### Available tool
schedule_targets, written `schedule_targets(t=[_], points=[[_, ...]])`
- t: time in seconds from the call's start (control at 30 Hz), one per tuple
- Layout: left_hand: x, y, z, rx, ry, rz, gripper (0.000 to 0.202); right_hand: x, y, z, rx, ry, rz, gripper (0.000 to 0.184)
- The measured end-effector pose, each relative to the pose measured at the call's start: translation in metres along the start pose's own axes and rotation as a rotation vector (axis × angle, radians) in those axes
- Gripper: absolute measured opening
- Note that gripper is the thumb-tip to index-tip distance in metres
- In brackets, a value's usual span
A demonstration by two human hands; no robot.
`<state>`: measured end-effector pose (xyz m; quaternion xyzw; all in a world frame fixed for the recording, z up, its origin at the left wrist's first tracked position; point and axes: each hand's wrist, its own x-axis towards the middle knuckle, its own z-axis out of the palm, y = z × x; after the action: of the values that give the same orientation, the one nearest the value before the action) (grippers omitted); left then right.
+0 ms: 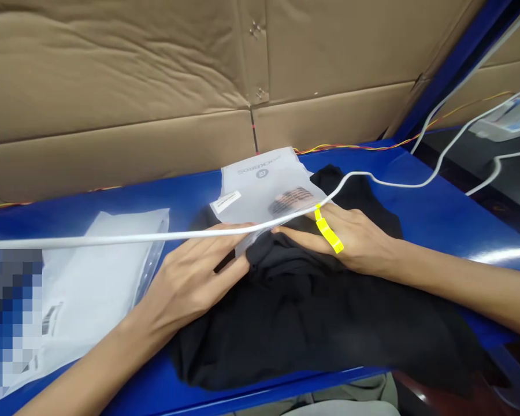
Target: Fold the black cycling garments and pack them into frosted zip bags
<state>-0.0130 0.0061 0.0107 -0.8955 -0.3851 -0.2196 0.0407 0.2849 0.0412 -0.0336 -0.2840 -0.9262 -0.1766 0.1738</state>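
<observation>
A black cloth garment (312, 323) lies bunched across the blue table in front of me. At its far side is a frosted plastic bag (260, 179) with printed lettering and a small white label. My left hand (199, 268) holds the bag's near left edge, its thumb against the cloth. On the right, my right hand (355, 240) grips the bunched cloth at the bag's mouth. Its fingers show dimly through the bag's film, and its thumb lies outside on the black fabric. A yellow strip (329, 236) is on the back of this hand.
A white cable (190, 234) runs across the view, over both hands. Another frosted bag (99, 277), with contents, lies left on the blue table (190, 398). Brown padded panels (112, 75) stand behind. Thin red and yellow wires (351, 148) follow the table's back edge. A clear container (505, 118) sits right.
</observation>
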Motion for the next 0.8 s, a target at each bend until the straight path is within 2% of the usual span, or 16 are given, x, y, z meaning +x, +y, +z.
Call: schedule_targets(t=[0.1, 0.27, 0.43, 0.6, 0.67, 0.73, 0.8], points=[[-0.001, 0.002, 0.002, 0.001, 0.015, -0.016, 0.033, 0.0, 0.0, 0.001, -0.022, 0.068, -0.022, 0.06], [-0.001, 0.003, 0.003, -0.004, 0.078, 0.08, 0.03, 0.003, -0.007, 0.0, -0.117, 0.051, 0.087, 0.047], [0.003, 0.008, 0.002, -0.007, 0.091, 0.226, 0.031, 0.001, -0.013, 0.002, -0.181, 0.013, 0.164, 0.05], [0.005, 0.012, 0.003, 0.021, 0.102, 0.205, 0.023, 0.002, -0.009, 0.004, -0.033, -0.047, 0.217, 0.055], [0.004, 0.009, 0.003, 0.064, 0.114, 0.264, 0.014, 0.005, -0.006, 0.004, 0.061, -0.06, 0.237, 0.057], [0.003, 0.005, 0.004, 0.094, 0.128, 0.324, 0.012, 0.006, -0.003, 0.004, 0.154, -0.014, 0.181, 0.064], [0.0, 0.001, 0.005, 0.108, 0.141, 0.322, 0.013, 0.006, -0.001, 0.004, 0.208, 0.061, 0.046, 0.065]])
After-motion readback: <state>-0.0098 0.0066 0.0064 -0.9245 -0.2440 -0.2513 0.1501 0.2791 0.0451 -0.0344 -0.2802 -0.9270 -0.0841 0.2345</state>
